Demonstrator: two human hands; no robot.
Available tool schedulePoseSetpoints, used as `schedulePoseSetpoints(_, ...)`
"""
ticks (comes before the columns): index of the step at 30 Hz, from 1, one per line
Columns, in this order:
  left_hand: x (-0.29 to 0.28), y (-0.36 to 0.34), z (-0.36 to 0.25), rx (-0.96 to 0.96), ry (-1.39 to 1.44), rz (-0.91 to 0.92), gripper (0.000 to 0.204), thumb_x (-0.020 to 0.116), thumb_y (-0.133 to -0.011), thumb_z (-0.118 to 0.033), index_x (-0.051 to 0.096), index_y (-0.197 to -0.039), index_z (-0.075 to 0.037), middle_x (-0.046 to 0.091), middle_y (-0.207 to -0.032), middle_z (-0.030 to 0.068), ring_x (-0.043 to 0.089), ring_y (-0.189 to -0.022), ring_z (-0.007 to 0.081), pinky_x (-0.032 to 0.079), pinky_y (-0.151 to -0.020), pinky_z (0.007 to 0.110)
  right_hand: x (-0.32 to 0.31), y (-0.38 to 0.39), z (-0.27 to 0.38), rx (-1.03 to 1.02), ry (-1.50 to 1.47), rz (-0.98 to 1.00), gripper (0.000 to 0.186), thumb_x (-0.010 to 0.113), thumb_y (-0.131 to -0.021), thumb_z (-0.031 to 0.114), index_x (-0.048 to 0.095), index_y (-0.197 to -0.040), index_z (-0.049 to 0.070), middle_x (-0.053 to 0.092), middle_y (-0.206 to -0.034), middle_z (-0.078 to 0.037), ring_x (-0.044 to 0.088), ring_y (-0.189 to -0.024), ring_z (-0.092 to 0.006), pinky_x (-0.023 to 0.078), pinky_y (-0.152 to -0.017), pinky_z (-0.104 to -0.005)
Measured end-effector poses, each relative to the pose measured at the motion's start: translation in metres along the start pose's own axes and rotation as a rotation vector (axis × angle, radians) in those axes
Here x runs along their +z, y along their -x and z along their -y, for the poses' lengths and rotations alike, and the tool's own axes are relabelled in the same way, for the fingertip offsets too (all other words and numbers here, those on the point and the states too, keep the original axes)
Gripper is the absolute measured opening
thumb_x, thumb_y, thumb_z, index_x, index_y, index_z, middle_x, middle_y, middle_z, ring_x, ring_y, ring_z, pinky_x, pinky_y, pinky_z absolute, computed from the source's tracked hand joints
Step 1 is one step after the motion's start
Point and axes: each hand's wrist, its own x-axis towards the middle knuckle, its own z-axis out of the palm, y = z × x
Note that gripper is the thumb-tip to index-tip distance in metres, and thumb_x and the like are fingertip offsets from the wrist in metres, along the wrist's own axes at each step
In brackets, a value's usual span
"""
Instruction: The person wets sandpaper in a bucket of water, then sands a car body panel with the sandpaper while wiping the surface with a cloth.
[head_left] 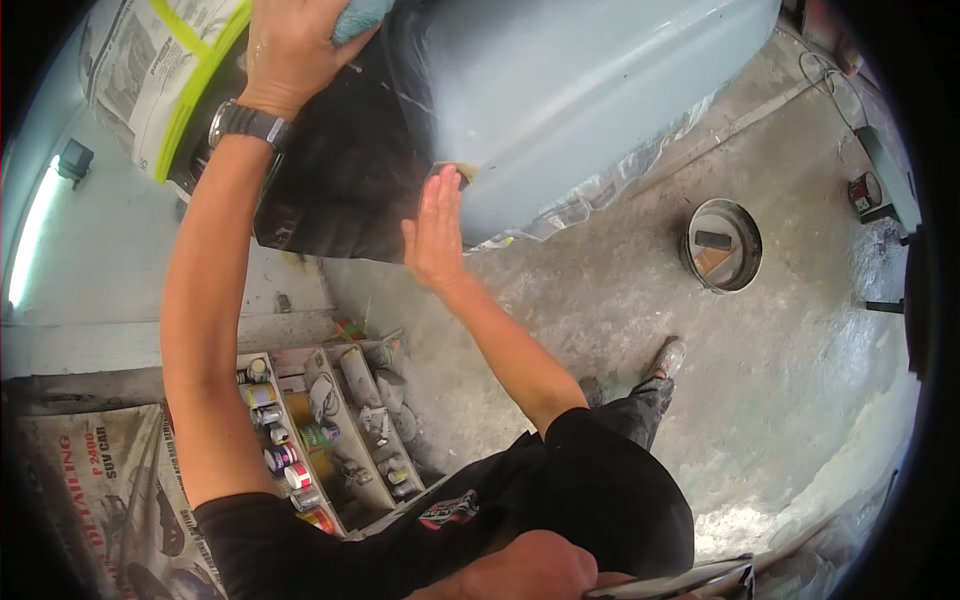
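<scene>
A car body panel in pale blue-grey primer [570, 100] fills the upper middle, joined on its left to a glossy black part [330, 180]. My right hand [437, 235] lies with its fingers straight and together over a small piece of sandpaper [464, 172], pressing it on the border between grey and black. Only a dark edge and a tan corner of that piece show. Up at the top edge, my left hand [290, 50] grips a teal cloth [362, 16] against the black part; its fingertips are partly cut off by the frame.
Printed masking paper [135, 80] with bright yellow-green tape [205, 90] covers the upper left. A round bucket [690, 250] holding a dark block and a brown piece stands on the concrete floor at right. Below, a shelf unit [345, 440] carries several cans. Clear plastic film edges the panel.
</scene>
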Motion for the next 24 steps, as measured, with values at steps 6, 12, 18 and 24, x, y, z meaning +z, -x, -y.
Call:
schedulePoseSetpoints(6,-0.005,-0.001,-0.001,0.017,0.024,0.004,0.028,0.08,-0.069,-0.005,0.062,-0.089,-0.007,0.06,-0.094,0.0148,0.057,-0.086,0.0372,0.045,-0.076,0.046,0.004,-0.102,0.058,-0.042,-0.2,-0.167,0.08,0.058,-0.099,0.018,0.014,-0.159,-0.01,0.007,-0.166,-0.037,0.012,-0.152,-0.0561,0.013,-0.122,-0.0653)
schedulePoseSetpoints(12,-0.003,-0.006,-0.014,0.018,0.004,0.053,0.03,0.082,-0.068,-0.004,0.062,-0.09,-0.007,0.059,-0.093,0.0146,0.057,-0.086,0.0372,0.044,-0.075,0.046,0.005,0.037,-0.013,0.069,0.003,0.094,0.078,0.057,-0.1,0.023,0.017,-0.16,-0.007,0.011,-0.167,-0.034,0.017,-0.153,-0.0527,0.013,-0.12,-0.0694)
schedulePoseSetpoints(18,-0.004,0.0,0.0,0.037,-0.034,-0.055,0.029,0.082,-0.069,-0.007,0.063,-0.091,-0.008,0.06,-0.094,0.014,0.058,-0.089,0.0367,0.045,-0.077,0.046,-0.062,-0.103,-0.033,0.106,0.392,-0.265,0.073,0.057,-0.099,0.022,0.026,-0.159,-0.005,0.021,-0.166,-0.031,0.02,-0.154,-0.0478,0.012,-0.119,-0.0703)
schedulePoseSetpoints(24,0.006,0.018,0.001,-0.054,-0.003,0.086,0.038,0.087,-0.071,-0.014,0.067,-0.103,-0.011,0.064,-0.107,0.0087,0.06,-0.099,0.0316,0.046,-0.082,0.043,-0.037,-0.012,-0.035,0.029,0.368,0.073,0.072,0.057,-0.1,0.023,0.027,-0.161,0.001,0.025,-0.167,-0.025,0.023,-0.155,-0.0442,0.011,-0.118,-0.0715)
